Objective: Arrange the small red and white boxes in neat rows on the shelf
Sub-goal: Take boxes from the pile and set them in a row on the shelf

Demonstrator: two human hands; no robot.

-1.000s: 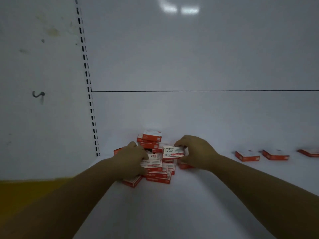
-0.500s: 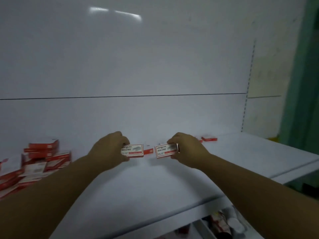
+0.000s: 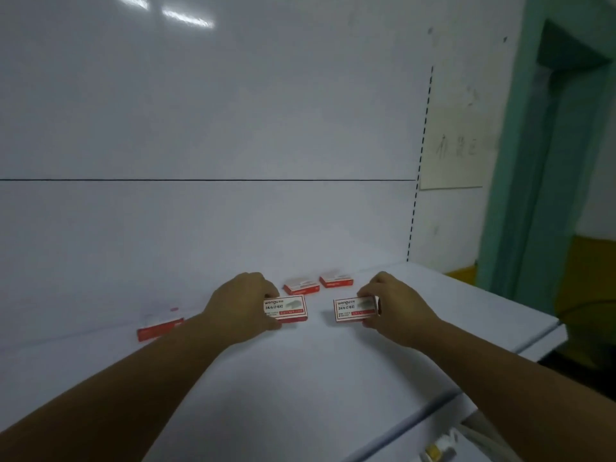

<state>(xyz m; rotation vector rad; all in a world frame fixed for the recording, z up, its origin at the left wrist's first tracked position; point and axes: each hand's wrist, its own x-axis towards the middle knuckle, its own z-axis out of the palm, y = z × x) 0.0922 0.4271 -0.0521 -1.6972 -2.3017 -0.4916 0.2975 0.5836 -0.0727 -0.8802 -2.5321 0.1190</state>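
My left hand [image 3: 241, 306] grips one small red and white box [image 3: 287, 308] by its left end, low over the white shelf [image 3: 300, 378]. My right hand [image 3: 396, 306] pinches a second box [image 3: 354, 309] by its right end, about a box width to the right of the first. Both boxes face me with the printed top tilted up. Behind them, near the back panel, lie two more boxes [image 3: 301, 286] [image 3: 336, 279] side by side. Another box [image 3: 160, 328] lies flat further left, blurred.
The white back panel [image 3: 233, 161] rises behind the shelf, with a slotted upright [image 3: 420, 155] at its right end. The shelf's front edge [image 3: 416, 415] runs diagonally at lower right, items below it. A green door frame [image 3: 520, 161] stands far right.
My view swung right, away from the heap of boxes. Both hands carried a box each from the heap to the right part of the shelf and lowered them in front of two placed boxes.
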